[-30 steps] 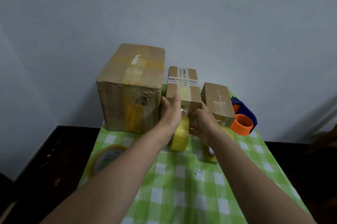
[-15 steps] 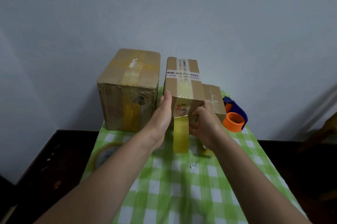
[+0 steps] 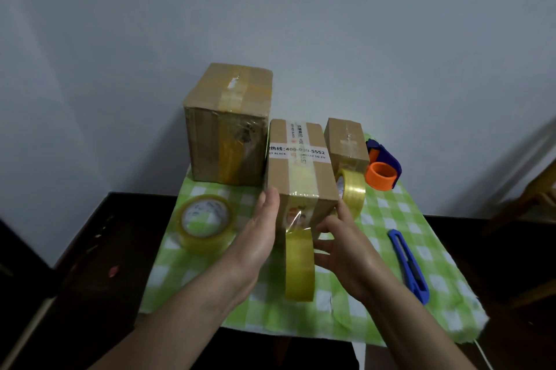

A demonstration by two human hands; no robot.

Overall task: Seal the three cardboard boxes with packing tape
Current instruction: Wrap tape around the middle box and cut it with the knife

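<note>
Three cardboard boxes stand on the green checked tablecloth (image 3: 388,219): a large box (image 3: 228,129) at the back left, a middle box (image 3: 298,171) with a printed white label in front, and a small box (image 3: 346,141) behind on the right. A yellowish tape strip runs over the middle box's top and down its front to a tape roll (image 3: 299,267) standing on edge below it. My left hand (image 3: 261,234) presses flat against that box's left side. My right hand (image 3: 343,243) touches its lower right corner, fingers spread toward the roll.
A second tape roll (image 3: 206,223) lies flat at the left. A third tape roll (image 3: 352,192) leans by the small box. An orange and blue tape dispenser (image 3: 382,168) sits at the back right. A blue utility knife (image 3: 409,267) lies on the right. Dark floor surrounds the table.
The middle box has come forward, away from the other two boxes and nearer me. Both hands stayed on its sides, and the roll still hangs from its front.
</note>
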